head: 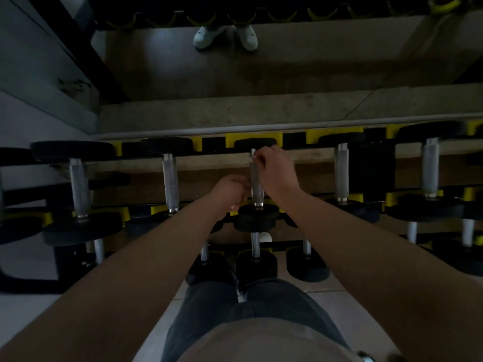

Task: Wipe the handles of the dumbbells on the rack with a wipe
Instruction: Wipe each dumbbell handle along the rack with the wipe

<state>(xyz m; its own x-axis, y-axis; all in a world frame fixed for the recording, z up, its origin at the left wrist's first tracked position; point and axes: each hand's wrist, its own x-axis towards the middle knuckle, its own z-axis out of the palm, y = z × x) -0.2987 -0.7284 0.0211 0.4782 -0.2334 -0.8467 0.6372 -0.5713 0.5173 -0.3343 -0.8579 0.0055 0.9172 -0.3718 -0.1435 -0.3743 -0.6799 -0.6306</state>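
Dim light, view straight down over the rack (294, 141), which has black rails and yellow cradles.

Left to right on the top tier:
- far-left dumbbell (78, 189): bare knurled handle, no hand near it.
- second dumbbell (170, 184): same, well clear of the left forearm.
- middle dumbbell (257, 216): both hands are on this one, on its handle (256, 194), which runs away from the person.
- left hand (230, 189): touches the left side of the handle near its near end. Fingers are curled. A pale sliver shows under the fist, but I can't tell what it grips, if anything.
- right hand (277, 168): on the right side, reaching further up. Fingertips are pinched together at the far end of the handle.
- wipe (250, 158): reads as a pale scrap right at those right fingertips, lying against the handle's far end. It's small and dark, so the outline isn't clear.
- The hands sit close together. The left is nearer the person and the right further away, with a bare stretch of handle between them.
- fourth dumbbell (341, 173) and far-right dumbbell (430, 168): bare handles, both well apart from the right hand.

The lower tier (256, 265) holds smaller dumbbells, directly below the hands. The person's legs, in dark trousers (235, 309), stand just in front of the rack.
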